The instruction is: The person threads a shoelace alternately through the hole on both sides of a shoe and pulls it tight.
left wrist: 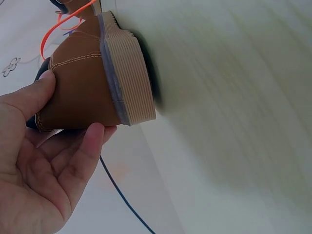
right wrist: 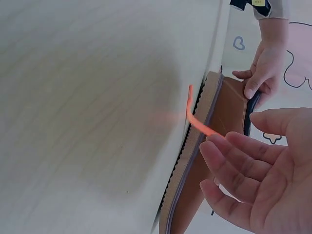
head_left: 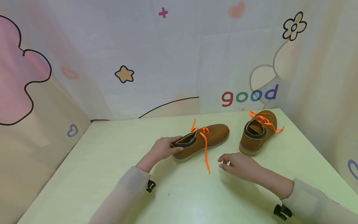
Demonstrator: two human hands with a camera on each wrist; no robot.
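Note:
A brown leather shoe (head_left: 213, 135) with orange laces lies near the middle of the table, toe pointing right. My left hand (head_left: 163, 147) grips its heel, thumb on one side of the collar and fingers on the other, as the left wrist view shows at the shoe's heel (left wrist: 80, 92). One loose orange lace (head_left: 206, 152) trails down the near side onto the table. Right of that lace hovers my right hand (head_left: 240, 165), fingers loosely bent with nothing between them. In the right wrist view the lace (right wrist: 197, 124) passes behind its fingertips (right wrist: 214, 151).
A matching brown shoe (head_left: 258, 137), also orange-laced, stands at the right, toe toward the back, just beyond my right hand. The pale table (head_left: 117, 137) meets a printed cloth backdrop (head_left: 167, 62) at its back and sides.

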